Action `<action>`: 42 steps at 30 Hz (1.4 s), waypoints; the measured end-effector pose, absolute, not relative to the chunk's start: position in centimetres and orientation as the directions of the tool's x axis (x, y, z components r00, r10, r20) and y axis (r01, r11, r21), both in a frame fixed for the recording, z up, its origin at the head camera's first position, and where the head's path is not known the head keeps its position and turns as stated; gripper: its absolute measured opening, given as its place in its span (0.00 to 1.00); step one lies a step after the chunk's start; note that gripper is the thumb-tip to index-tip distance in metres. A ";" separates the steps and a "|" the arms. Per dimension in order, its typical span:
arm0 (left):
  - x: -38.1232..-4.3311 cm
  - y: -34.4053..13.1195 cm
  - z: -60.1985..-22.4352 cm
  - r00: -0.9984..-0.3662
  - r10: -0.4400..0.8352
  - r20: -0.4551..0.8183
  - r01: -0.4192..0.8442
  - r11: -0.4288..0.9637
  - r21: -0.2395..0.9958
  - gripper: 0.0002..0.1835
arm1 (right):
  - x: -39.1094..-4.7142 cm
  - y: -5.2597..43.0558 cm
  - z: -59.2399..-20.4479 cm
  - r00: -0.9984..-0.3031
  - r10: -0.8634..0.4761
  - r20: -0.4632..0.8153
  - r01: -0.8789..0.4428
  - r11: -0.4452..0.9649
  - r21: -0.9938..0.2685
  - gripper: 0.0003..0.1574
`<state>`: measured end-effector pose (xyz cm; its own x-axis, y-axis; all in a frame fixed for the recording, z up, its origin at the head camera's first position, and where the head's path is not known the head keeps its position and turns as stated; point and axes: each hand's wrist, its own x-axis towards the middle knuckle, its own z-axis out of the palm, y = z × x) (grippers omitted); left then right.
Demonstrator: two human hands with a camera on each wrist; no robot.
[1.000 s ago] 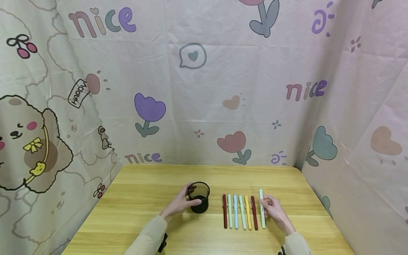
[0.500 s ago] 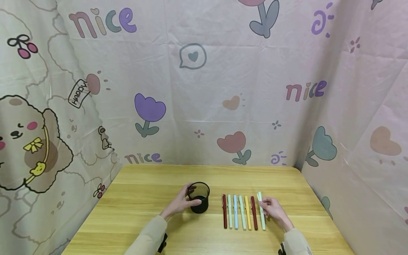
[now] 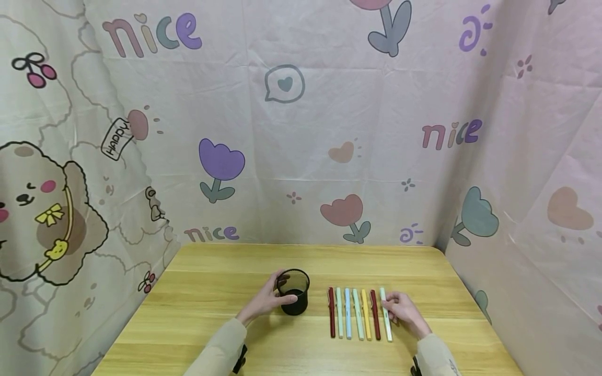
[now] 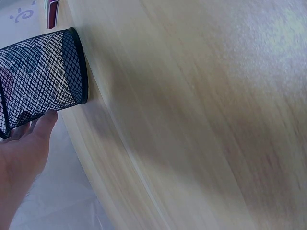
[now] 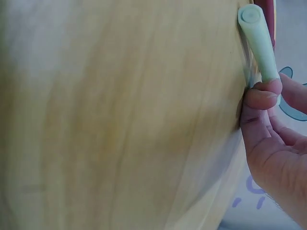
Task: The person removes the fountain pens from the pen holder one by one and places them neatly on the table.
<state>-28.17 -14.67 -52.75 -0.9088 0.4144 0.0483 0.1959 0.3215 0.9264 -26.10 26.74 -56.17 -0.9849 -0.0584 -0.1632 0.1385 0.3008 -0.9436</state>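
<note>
A black mesh pen holder (image 3: 295, 307) stands upright on the wooden table, and no pens show inside it. My left hand (image 3: 266, 304) holds it from the left, thumb in front and fingers round the back; in the left wrist view the fingers touch the mesh (image 4: 43, 72). On the right, my right hand (image 3: 403, 309) pinches a pale green pen (image 3: 388, 328) between thumb and fingers. That pen lies at the right end of a row, beside a dark red pen (image 3: 375, 316). In the right wrist view the pen's round end (image 5: 251, 15) points toward the camera.
Left of the dark red pen lie a yellow pen (image 3: 366, 316), a green pen (image 3: 358, 316), a blue pen (image 3: 348, 314), another green pen (image 3: 339, 313) and a dark red pen (image 3: 332, 313). A printed cloth (image 3: 291, 136) hangs behind the wooden table (image 3: 226, 261).
My right hand has brought the pale green pen slightly nearer the table's front, level with the row. The left hand and pen holder have stayed in place.
</note>
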 end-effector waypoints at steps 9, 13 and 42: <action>-28.1 -14.6 -52.8 -0.909 0.415 0.050 0.197 0.320 0.927 0.50 | -26.2 26.0 -56.2 -0.987 0.032 -0.157 0.157 0.382 -0.911 0.08; -28.1 -14.6 -52.8 -0.910 0.412 0.051 0.195 0.316 0.929 0.50 | -26.2 25.9 -56.0 -0.988 0.050 -0.149 0.155 0.447 -0.881 0.08; -28.1 -14.6 -52.7 -0.908 0.417 0.051 0.192 0.304 0.933 0.51 | -26.2 26.0 -56.1 -0.990 0.061 -0.127 0.141 0.474 -0.869 0.08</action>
